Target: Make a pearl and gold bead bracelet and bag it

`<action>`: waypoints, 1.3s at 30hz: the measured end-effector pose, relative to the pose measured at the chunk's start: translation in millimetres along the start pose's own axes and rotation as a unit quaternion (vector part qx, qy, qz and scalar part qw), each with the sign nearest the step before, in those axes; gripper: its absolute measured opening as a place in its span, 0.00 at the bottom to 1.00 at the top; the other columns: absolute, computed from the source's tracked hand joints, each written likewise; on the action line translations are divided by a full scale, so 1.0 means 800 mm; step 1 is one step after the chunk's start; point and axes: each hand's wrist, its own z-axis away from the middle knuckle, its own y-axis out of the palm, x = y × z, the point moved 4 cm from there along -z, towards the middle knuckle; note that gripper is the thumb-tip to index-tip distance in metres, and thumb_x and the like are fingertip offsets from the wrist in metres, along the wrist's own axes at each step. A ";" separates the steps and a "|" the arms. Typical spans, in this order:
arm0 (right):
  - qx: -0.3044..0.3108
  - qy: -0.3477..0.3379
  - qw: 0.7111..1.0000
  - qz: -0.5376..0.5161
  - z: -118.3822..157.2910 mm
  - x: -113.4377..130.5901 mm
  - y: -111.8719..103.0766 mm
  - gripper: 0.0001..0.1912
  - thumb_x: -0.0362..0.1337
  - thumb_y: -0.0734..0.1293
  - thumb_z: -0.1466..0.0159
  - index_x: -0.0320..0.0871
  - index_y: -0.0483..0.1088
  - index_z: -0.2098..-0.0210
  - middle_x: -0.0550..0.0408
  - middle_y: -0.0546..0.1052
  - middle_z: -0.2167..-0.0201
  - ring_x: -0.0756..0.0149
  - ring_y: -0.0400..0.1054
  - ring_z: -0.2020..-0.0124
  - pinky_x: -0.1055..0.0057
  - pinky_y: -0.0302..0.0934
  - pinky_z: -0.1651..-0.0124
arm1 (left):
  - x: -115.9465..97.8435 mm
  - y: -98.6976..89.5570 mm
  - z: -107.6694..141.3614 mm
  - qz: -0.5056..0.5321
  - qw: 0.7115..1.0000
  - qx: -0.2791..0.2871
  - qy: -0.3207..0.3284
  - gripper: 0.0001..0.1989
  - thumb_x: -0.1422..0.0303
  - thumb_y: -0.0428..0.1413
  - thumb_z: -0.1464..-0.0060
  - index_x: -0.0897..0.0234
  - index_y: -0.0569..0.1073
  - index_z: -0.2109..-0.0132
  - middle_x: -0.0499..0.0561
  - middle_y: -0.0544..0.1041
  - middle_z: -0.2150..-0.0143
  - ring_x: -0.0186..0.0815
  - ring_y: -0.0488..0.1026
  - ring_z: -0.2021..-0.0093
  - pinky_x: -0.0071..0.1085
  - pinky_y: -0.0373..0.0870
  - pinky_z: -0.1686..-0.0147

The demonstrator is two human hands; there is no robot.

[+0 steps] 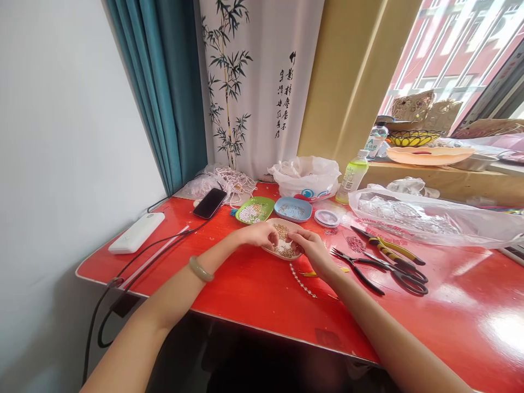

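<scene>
A pale dish of gold beads stands on the red table. Over its left side is my left hand, fingers bent down and pinched at the beads; what it holds is too small to make out. My right hand is at the dish's right edge, thumb and forefinger together on something too small to name. A string of pearl-like beads hangs down from the dish's near side and lies on the table below my right hand. Just behind are a green dish and a blue dish, both holding small beads.
To the right lie pliers, yellow-handled pliers, scissors and a long plastic bag. A bottle and a white bag stand behind. At the left are a phone, a white power bank and cables.
</scene>
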 end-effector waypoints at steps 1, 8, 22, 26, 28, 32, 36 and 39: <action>0.000 0.000 1.000 0.000 0.000 0.000 0.000 0.11 0.42 0.64 0.49 0.40 0.66 0.81 0.62 0.63 0.86 0.75 0.55 0.83 0.75 0.48 0.77 | 0.000 0.001 -0.001 -0.011 1.000 -0.002 -0.002 0.07 0.75 0.54 0.63 0.66 0.75 0.72 0.47 0.74 0.73 0.32 0.69 0.70 0.23 0.59 0.73; 0.007 0.001 1.000 0.003 -0.001 -0.002 0.001 0.11 0.42 0.64 0.49 0.40 0.66 0.81 0.61 0.64 0.87 0.74 0.56 0.82 0.75 0.49 0.77 | -0.003 0.001 -0.001 -0.058 0.997 -0.046 -0.013 0.06 0.75 0.52 0.61 0.67 0.73 0.74 0.48 0.73 0.75 0.31 0.67 0.73 0.24 0.58 0.73; 0.008 -0.003 1.000 0.004 0.000 0.000 0.000 0.12 0.43 0.64 0.49 0.41 0.65 0.82 0.62 0.63 0.87 0.74 0.55 0.83 0.74 0.48 0.77 | -0.005 -0.007 0.004 -0.021 1.000 0.002 0.020 0.10 0.76 0.56 0.66 0.65 0.73 0.70 0.48 0.74 0.70 0.34 0.69 0.69 0.24 0.61 0.72; 0.009 -0.003 1.000 0.001 -0.001 -0.002 0.000 0.11 0.43 0.64 0.49 0.41 0.66 0.80 0.62 0.64 0.86 0.74 0.56 0.82 0.75 0.48 0.77 | -0.007 -0.004 0.003 -0.017 0.999 -0.026 0.006 0.07 0.79 0.54 0.65 0.66 0.72 0.74 0.48 0.72 0.74 0.33 0.67 0.72 0.25 0.60 0.72; 0.011 -0.002 1.000 0.001 -0.001 -0.002 0.000 0.12 0.43 0.64 0.49 0.40 0.66 0.80 0.61 0.64 0.86 0.74 0.56 0.82 0.75 0.49 0.77 | -0.007 -0.003 0.001 -0.008 0.998 -0.064 0.002 0.06 0.79 0.52 0.63 0.66 0.72 0.76 0.49 0.71 0.74 0.33 0.66 0.71 0.26 0.59 0.70; 0.013 -0.003 1.000 0.005 -0.002 -0.002 0.000 0.12 0.43 0.64 0.49 0.40 0.67 0.80 0.61 0.64 0.86 0.74 0.55 0.82 0.75 0.49 0.77 | -0.004 -0.002 -0.002 0.046 0.992 -0.114 0.003 0.04 0.78 0.53 0.62 0.67 0.71 0.78 0.48 0.70 0.76 0.33 0.65 0.71 0.27 0.58 0.68; 0.009 -0.006 1.000 0.009 -0.003 -0.004 0.000 0.12 0.43 0.63 0.49 0.41 0.67 0.80 0.61 0.64 0.85 0.74 0.55 0.82 0.75 0.49 0.78 | 0.004 -0.009 -0.005 0.146 0.977 -0.155 -0.004 0.03 0.73 0.55 0.59 0.68 0.72 0.74 0.47 0.69 0.77 0.30 0.64 0.74 0.27 0.60 0.70; 0.008 -0.007 1.000 0.012 -0.003 -0.004 -0.001 0.12 0.43 0.63 0.48 0.40 0.67 0.80 0.61 0.63 0.86 0.74 0.55 0.82 0.75 0.48 0.78 | 0.008 -0.012 -0.008 0.245 0.954 -0.172 -0.006 0.07 0.70 0.55 0.58 0.70 0.72 0.70 0.49 0.70 0.75 0.28 0.65 0.75 0.26 0.62 0.72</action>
